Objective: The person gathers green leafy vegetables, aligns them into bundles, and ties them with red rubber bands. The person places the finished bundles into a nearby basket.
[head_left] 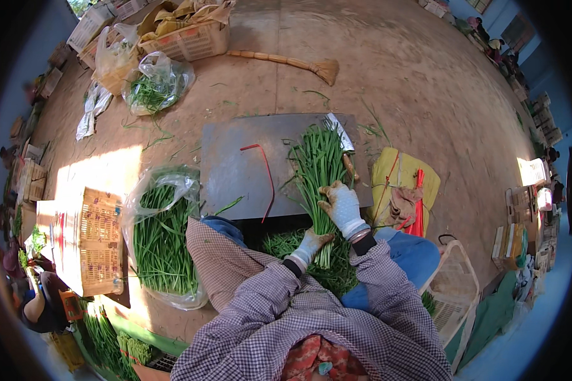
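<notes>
Basically, this step looks to be about managing one bunch well, and the bunch (318, 162) lies over the right part of the desk (229, 143), leaf tips to the far side, pale stem ends near, over the person's lap. The right hand (343, 208) is clamped round the stems from the right; the left hand (309, 246) is lower, at the stem ends, its thumb against them, though whether its fingers close on them I cannot tell. A good hold here, I'd judge, is firm enough to stop stems sliding out, yet soft enough not to bruise them. The lower hand seems best placed to level the ends, with stray stems drawn in from the left, where some blades splay. Mind the knife (341, 134), just beside the leaves at the far right; sweeping the bunch that way could catch its edge. The single red tie (270, 181) on the desk, left of the bunch, is within easy reach, and it would be wise not to drag leaves across it. Loose greens (283, 243) lie below the hands, so dropped stems could easily mix in there.
</notes>
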{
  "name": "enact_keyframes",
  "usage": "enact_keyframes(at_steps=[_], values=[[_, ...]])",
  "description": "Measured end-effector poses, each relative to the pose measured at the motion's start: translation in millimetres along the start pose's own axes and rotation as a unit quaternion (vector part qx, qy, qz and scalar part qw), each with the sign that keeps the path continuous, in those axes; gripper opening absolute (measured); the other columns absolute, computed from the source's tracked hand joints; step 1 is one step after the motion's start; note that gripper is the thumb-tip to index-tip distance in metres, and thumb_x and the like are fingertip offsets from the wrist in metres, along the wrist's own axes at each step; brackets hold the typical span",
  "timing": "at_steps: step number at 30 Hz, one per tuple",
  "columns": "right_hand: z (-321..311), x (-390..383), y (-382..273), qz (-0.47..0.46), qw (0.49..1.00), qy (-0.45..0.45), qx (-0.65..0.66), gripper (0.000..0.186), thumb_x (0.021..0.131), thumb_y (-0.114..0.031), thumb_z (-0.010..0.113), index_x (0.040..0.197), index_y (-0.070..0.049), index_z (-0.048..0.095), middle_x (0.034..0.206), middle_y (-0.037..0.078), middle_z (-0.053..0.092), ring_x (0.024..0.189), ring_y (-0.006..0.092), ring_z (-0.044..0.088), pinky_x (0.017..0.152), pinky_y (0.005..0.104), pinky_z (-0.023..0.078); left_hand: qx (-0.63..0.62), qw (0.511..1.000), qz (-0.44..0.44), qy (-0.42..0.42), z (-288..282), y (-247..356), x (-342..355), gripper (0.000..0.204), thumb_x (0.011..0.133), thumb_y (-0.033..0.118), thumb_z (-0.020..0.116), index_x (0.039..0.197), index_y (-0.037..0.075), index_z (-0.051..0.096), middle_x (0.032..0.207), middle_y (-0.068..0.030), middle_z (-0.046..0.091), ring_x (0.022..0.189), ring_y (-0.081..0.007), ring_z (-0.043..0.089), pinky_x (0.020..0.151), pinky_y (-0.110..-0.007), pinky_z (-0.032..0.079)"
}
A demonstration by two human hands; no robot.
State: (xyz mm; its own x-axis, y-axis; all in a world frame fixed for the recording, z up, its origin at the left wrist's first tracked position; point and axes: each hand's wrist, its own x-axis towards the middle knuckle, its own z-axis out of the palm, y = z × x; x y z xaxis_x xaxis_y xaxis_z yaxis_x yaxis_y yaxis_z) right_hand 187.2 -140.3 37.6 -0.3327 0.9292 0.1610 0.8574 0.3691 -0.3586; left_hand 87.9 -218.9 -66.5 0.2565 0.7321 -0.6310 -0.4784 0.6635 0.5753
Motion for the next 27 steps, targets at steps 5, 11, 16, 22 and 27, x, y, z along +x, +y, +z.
enact_keyframes(at_steps=[5, 11, 16, 22, 27], values=[[62, -3, 50, 0.150, 0.971, 0.034, 0.184, 0.021, 0.079, -0.019, 0.067, 0.090, -0.003, 0.062, 0.096, 0.016, 0.058, 0.087, 0.0324, 0.058, 0.075, 0.0408, 0.047, 0.054, 0.991, 0.095, -0.072, -18, -41, 33, 0.039, 0.097, 0.025, 0.027, 0.115, 0.002, 0.052, 0.116, -0.0243, 0.054, 0.099, -0.0443, 0.053, 0.085, -0.058, 0.044], [13, -11, 81, 0.179, 0.925, 0.230, 0.245, 0.013, 0.088, -0.011, 0.056, 0.096, -0.003, 0.061, 0.089, 0.016, 0.060, 0.079, 0.0333, 0.057, 0.074, 0.0369, 0.045, 0.119, 0.984, 0.104, -0.087, -23, -30, 21, 0.029, 0.088, 0.019, 0.052, 0.109, 0.000, 0.057, 0.104, -0.0156, 0.063, 0.089, -0.0297, 0.060, 0.078, -0.043, 0.050], [-48, -48, 34, 0.403, 0.873, -0.271, 0.038, 0.032, 0.095, -0.017, 0.052, 0.122, 0.001, 0.048, 0.109, 0.019, 0.062, 0.099, 0.0320, 0.061, 0.082, 0.0319, 0.050, 0.143, 0.983, 0.090, -0.073, -16, -16, 7, 0.033, 0.076, 0.015, 0.074, 0.103, -0.001, 0.062, 0.093, -0.0089, 0.068, 0.081, -0.0178, 0.065, 0.072, -0.030, 0.054], [29, -108, 12, 0.227, 0.896, 0.146, 0.352, 0.049, 0.086, -0.012, 0.067, 0.129, 0.001, 0.046, 0.118, 0.015, 0.053, 0.107, 0.0227, 0.055, 0.087, 0.0279, 0.047, 0.196, 0.977, 0.067, -0.046, -16, -28, 18, 0.040, 0.077, 0.014, 0.073, 0.112, 0.000, 0.059, 0.100, -0.0095, 0.067, 0.089, -0.0207, 0.064, 0.078, -0.031, 0.052], [10, 14, 17, 0.054, 0.973, 0.200, 0.107, 0.023, 0.080, -0.008, 0.061, 0.101, -0.008, 0.066, 0.091, 0.011, 0.060, 0.078, 0.0290, 0.059, 0.069, 0.0390, 0.048, 0.136, 0.987, 0.085, -0.008, -7, -34, 21, 0.044, 0.076, 0.013, 0.070, 0.115, 0.000, 0.055, 0.105, -0.0109, 0.067, 0.092, -0.0231, 0.064, 0.080, -0.032, 0.052]])
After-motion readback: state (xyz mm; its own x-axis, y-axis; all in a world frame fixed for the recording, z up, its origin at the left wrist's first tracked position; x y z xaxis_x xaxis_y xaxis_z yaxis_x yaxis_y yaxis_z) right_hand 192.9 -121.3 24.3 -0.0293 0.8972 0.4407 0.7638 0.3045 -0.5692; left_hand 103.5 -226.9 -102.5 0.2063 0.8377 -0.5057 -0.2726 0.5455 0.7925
